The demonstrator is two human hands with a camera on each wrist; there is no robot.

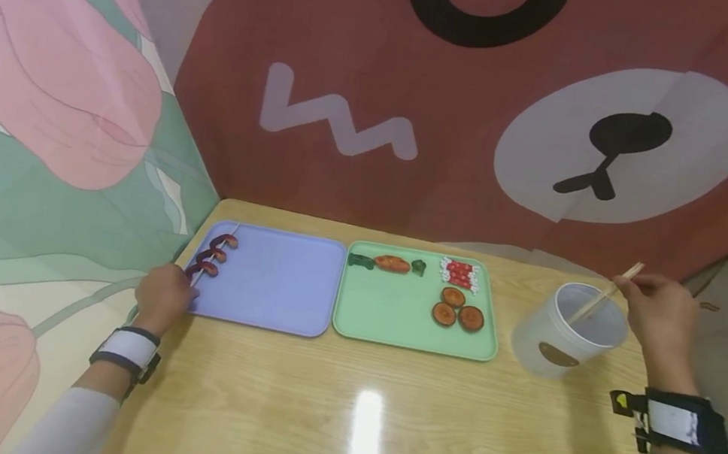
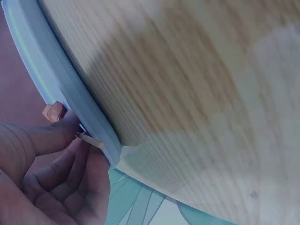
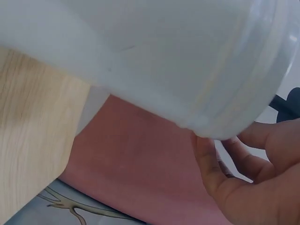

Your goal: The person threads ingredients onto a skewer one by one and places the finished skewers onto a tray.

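At the left edge of the blue-purple tray, my left hand pinches the lower end of a skewer between thumb and fingers. Three curved, dark red and orange toy food pieces are threaded on it. In the left wrist view the blunt stick end pokes out beside the thumb, close to the tray rim. My right hand is at the far right, its fingertips pinching the top of thin wooden sticks. Their lower ends lean inside a translucent white bucket, which hides the right fingertips in the right wrist view.
A green tray adjoins the purple one. On it lie a carrot-like piece between green pieces, red-and-white wrapped pieces and three round brown slices. Printed cloth walls border the wooden table behind and at left.
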